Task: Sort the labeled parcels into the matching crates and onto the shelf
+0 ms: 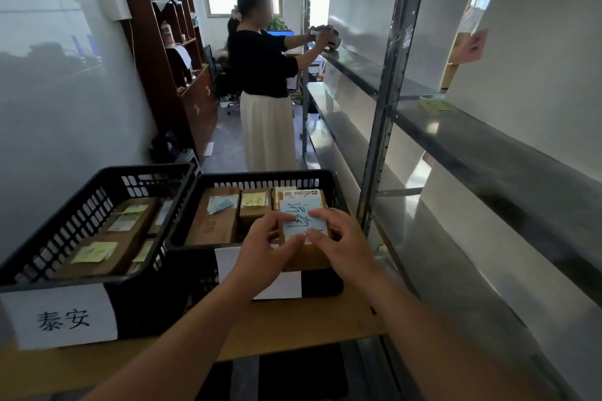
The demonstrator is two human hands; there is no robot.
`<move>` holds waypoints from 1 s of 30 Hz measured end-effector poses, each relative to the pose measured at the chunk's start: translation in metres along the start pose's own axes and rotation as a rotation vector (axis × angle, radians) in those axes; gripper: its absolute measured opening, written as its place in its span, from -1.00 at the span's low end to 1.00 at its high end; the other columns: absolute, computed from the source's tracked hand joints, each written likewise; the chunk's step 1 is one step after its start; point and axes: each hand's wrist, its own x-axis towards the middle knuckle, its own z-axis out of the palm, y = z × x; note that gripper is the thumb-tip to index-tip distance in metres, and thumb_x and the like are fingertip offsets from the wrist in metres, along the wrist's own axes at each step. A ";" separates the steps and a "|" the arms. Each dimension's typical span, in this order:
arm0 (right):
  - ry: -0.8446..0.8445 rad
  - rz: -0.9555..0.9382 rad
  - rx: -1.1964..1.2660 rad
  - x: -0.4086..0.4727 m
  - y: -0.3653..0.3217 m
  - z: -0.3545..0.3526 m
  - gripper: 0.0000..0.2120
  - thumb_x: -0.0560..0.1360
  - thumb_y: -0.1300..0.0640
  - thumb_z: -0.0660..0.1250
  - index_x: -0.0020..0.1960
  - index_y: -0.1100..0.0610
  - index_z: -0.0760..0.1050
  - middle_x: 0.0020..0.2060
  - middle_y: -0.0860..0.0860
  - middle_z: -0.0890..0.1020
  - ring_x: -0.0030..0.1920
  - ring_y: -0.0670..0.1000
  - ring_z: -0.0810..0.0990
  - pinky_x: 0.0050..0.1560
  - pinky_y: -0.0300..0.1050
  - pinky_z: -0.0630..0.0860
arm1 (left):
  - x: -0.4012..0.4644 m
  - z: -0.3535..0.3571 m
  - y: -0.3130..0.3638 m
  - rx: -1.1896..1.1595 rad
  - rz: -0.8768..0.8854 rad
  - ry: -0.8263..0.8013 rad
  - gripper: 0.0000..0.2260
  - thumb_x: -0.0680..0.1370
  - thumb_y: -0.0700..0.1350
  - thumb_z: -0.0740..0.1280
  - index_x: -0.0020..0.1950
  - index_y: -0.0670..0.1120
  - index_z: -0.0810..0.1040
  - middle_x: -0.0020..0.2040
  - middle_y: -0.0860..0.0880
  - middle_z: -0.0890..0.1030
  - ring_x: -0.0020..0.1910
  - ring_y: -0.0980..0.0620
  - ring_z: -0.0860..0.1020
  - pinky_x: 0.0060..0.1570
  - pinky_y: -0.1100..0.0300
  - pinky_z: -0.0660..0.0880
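A brown cardboard parcel [303,205] with a blue handwritten note on top is held over the near right part of the right black crate [260,177]. My left hand [265,247] grips its left side and my right hand [338,241] grips its right side, fingers curled over the blue note. Several other brown parcels with yellow and blue notes lie inside that crate. The left black crate [81,202] holds more parcels with yellow notes and carries a white paper label [62,319] on its front. A grey metal shelf [488,137] runs along the right.
Both crates stand on a wooden table [293,325]. A person in a black top and white skirt [264,91] stands beyond the crates, reaching onto the metal shelf. A brown bookcase [169,42] lines the left wall. A yellow note [435,104] lies on the shelf.
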 end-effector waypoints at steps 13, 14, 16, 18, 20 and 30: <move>0.094 0.153 -0.076 0.157 0.072 0.004 -0.71 0.56 -0.20 0.41 0.27 -0.40 0.50 0.38 -0.20 0.39 0.33 -0.06 0.47 0.12 -0.11 0.67 | 0.165 0.005 -0.067 -0.139 -0.066 -0.103 -0.77 0.50 -0.01 0.49 0.07 0.26 0.55 0.19 0.15 0.48 0.12 -0.01 0.59 -0.17 0.19 0.66; 0.106 0.165 -0.080 0.165 0.077 0.006 -0.69 0.51 -0.27 0.40 0.25 -0.42 0.51 0.40 -0.19 0.39 0.35 -0.05 0.46 0.18 -0.04 0.66 | 0.175 0.006 -0.073 -0.136 -0.067 -0.107 -0.77 0.50 0.00 0.49 0.07 0.26 0.55 0.19 0.13 0.49 0.12 0.00 0.60 -0.16 0.18 0.66; 0.124 0.187 -0.099 0.179 0.087 0.007 -0.61 0.39 -0.40 0.34 0.21 -0.46 0.50 0.42 -0.19 0.39 0.37 -0.06 0.44 0.25 0.02 0.63 | 0.191 0.007 -0.083 -0.122 -0.067 -0.115 -0.77 0.50 0.00 0.49 0.06 0.25 0.55 0.18 0.12 0.50 0.08 0.02 0.61 -0.17 0.20 0.65; 0.120 0.202 -0.113 0.191 0.095 0.008 -0.55 0.32 -0.45 0.31 0.20 -0.48 0.50 0.41 -0.21 0.39 0.37 -0.08 0.45 0.26 0.03 0.62 | 0.205 0.009 -0.092 -0.149 -0.080 -0.120 -0.78 0.50 -0.02 0.50 0.05 0.24 0.56 0.17 0.10 0.53 0.05 0.05 0.63 -0.19 0.21 0.64; 0.109 0.218 -0.115 0.203 0.101 0.007 -0.53 0.31 -0.46 0.32 0.21 -0.46 0.51 0.40 -0.20 0.40 0.37 -0.07 0.46 0.26 0.02 0.62 | 0.217 0.012 -0.102 -0.172 -0.105 -0.124 -0.78 0.50 -0.02 0.51 0.04 0.24 0.57 0.20 0.09 0.54 0.05 0.06 0.64 -0.17 0.19 0.65; 0.048 0.254 -0.153 0.248 0.136 -0.028 -0.56 0.57 0.00 0.49 0.42 -0.16 0.54 0.53 -0.10 0.35 0.44 0.01 0.45 0.35 0.09 0.57 | 0.260 0.044 -0.141 -0.127 -0.169 -0.073 -0.74 0.48 -0.06 0.53 0.10 0.13 0.56 0.27 0.03 0.49 0.22 -0.01 0.56 -0.03 0.02 0.68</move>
